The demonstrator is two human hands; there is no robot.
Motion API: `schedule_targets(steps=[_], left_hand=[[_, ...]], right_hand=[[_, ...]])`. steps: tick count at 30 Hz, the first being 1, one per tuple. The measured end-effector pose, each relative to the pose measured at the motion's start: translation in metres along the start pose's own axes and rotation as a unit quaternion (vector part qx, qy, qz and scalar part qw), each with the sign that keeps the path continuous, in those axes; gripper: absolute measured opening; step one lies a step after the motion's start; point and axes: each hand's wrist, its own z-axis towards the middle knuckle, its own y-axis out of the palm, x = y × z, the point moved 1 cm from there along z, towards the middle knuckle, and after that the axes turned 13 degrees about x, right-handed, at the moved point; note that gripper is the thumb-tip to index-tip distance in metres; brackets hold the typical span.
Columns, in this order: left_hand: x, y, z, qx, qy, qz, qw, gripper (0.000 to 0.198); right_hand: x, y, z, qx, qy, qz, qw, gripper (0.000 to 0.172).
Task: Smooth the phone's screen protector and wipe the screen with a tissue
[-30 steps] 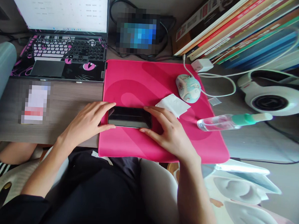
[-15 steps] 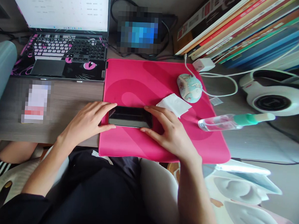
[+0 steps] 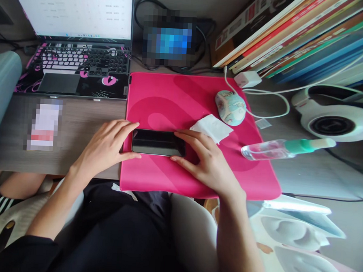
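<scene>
A smartphone point(image 3: 156, 143) with a dark screen lies flat and lengthwise on the pink mouse pad point(image 3: 155, 175). My left hand point(image 3: 108, 142) is at its left end with thumb and fingers spread. The left index fingertip is slightly off the phone's far edge, and the thumb lies along the near edge. Around the right end, my right hand point(image 3: 204, 157) has its fingers at the far edge and its thumb at the near edge. A folded white tissue point(image 3: 212, 127) lies just beyond the right hand, partly behind it.
Right of the phone lie a patterned mouse point(image 3: 231, 108) and a clear bottle with a green top point(image 3: 266, 149). White headphones point(image 3: 334, 121), a charger point(image 3: 247, 79) and books point(image 3: 284, 36) are farther right. An open laptop point(image 3: 81, 70) and a blurred card-like item point(image 3: 44, 124) are left.
My left fingers have lifted slightly away from the phone's far edge and moved a little left. The phone and my right hand stay nearly in place.
</scene>
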Motion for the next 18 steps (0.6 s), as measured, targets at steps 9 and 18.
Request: schedule_targets(steps=[9, 18], left_hand=[[-0.0008, -0.0009, 0.0011, -0.020, 0.007, -0.022, 1.000, 0.060], [0.0017, -0.0010, 0.0013, -0.032, -0.030, -0.051, 0.998, 0.048]], right_hand=[[0.0006, 0.0000, -0.0001, -0.005, 0.001, -0.001, 1.000, 0.052], [-0.0006, -0.0001, 0.0006, -0.003, 0.002, 0.002, 1.000, 0.051]])
